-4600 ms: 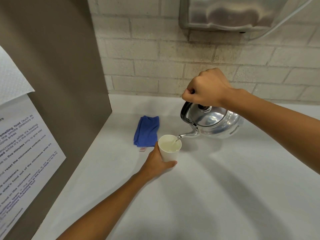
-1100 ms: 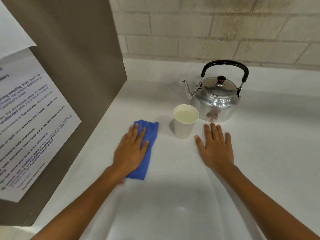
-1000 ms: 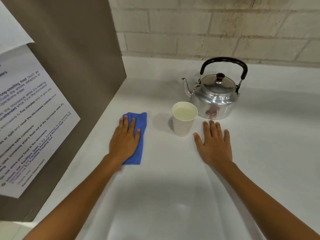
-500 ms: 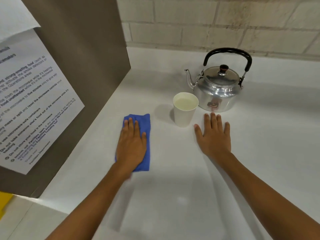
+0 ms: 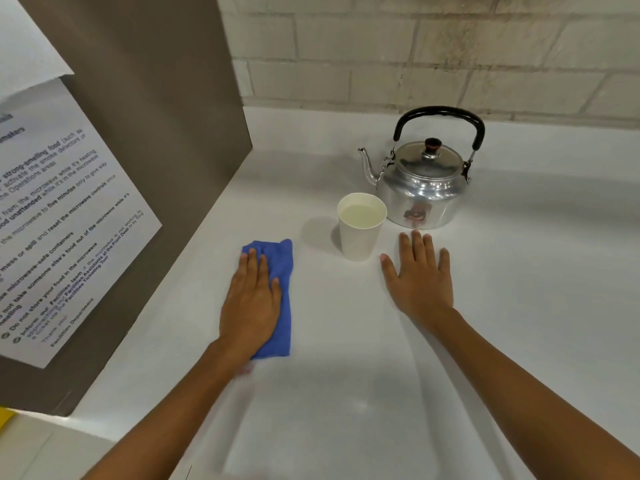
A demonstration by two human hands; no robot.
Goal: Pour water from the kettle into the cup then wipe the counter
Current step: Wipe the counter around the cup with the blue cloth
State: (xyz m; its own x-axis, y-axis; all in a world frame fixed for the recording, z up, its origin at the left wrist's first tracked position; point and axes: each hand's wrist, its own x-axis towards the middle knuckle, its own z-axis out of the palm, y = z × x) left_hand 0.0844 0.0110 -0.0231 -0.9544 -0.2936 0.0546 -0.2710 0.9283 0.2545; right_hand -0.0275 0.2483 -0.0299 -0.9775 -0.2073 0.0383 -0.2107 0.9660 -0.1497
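Observation:
A shiny metal kettle [image 5: 420, 192] with a black handle stands upright on the white counter [image 5: 346, 393], spout pointing left. Just in front of it to the left stands a white paper cup [image 5: 360, 233] filled with water. My left hand [image 5: 251, 303] lies flat, palm down, on a folded blue cloth [image 5: 284, 271] to the left of the cup, pressing it onto the counter. Lying flat with spread fingers, my right hand [image 5: 419, 282] rests on the bare counter just right of the cup, fingertips close to the kettle's base and holding nothing.
A brown panel [image 5: 138, 133] rises along the counter's left side with a printed paper notice [image 5: 59, 220] stuck on it. A pale brick wall [image 5: 433, 53] backs the counter. The counter's front edge shows at lower left [image 5: 86, 434].
The kettle was set down after pouring and both hands left it and the cup. Over the last second my left hand slid the blue cloth left, then back towards the middle; my right hand stayed flat.

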